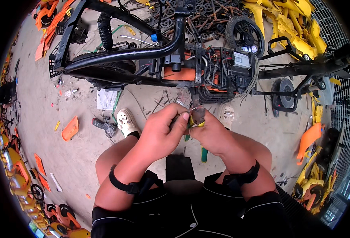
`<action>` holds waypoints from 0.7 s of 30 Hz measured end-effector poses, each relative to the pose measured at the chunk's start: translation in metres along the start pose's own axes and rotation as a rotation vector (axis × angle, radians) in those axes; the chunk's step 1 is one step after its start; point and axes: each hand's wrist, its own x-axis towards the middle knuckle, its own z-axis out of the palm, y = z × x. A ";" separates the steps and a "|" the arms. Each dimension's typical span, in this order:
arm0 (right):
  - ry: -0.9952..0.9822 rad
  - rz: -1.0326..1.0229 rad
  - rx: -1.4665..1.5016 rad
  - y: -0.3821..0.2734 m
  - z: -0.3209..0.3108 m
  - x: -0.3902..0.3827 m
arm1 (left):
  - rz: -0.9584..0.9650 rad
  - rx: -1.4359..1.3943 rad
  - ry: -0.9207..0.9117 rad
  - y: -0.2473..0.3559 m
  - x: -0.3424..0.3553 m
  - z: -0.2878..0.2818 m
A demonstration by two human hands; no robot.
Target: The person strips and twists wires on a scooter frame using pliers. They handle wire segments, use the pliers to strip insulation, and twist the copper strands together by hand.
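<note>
My left hand (163, 129) is closed, with thumb and forefinger pinched together near a small bright wire-like end; what lies inside the fingers is mostly hidden. Close against it, my right hand (211, 134) grips a tool with yellow and green handles (204, 154), which looks like pliers. Between the two hands shows a dark flat piece (198, 114), and I cannot tell which hand bears it. Just beyond my fingers lies the black vehicle frame (123, 58), with exposed wiring (212, 71) and a silver box (241, 60) in its middle.
A cordless power tool (105, 127) and an orange plastic panel (70, 128) lie on the floor at left. White paper (106, 99) is near my left shoe (127, 122). Rusty metal parts (206, 20), a loose wheel (244, 37) and yellow panels (292, 23) fill the far side.
</note>
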 end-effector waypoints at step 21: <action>0.052 -0.159 -0.292 0.007 -0.003 0.005 | 0.027 0.238 -0.010 -0.002 0.006 0.004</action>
